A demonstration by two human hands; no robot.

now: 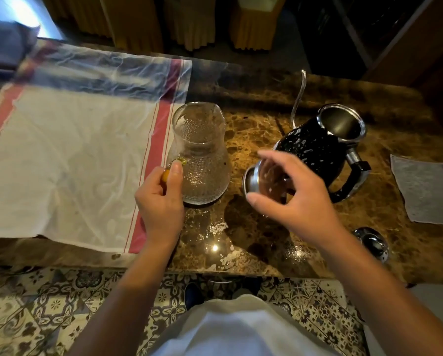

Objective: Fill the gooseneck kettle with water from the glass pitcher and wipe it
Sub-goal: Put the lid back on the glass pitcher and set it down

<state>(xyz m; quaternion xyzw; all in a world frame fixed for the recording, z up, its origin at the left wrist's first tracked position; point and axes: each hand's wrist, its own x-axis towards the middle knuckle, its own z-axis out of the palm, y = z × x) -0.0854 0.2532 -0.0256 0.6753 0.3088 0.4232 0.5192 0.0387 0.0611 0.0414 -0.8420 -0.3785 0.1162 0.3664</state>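
The textured glass pitcher [199, 152] stands upright on the marble counter [253, 124], uncovered. My left hand [161, 201] is closed on its amber handle at the pitcher's left side. My right hand [292, 199] holds a round steel-rimmed lid [253, 178] in the air between the pitcher and the kettle. The black gooseneck kettle [318, 147] stands to the right, its top open, water drops on its body, its thin spout [299, 98] pointing away from me. A grey wiping cloth [426, 188] lies flat at the far right.
A white cloth with red stripes [68, 155] covers the counter's left half, under clear plastic sheet. Water puddles [215, 235] lie near the front edge. A shiny steel lid [372, 242] rests at the front right. Patterned floor tiles lie below.
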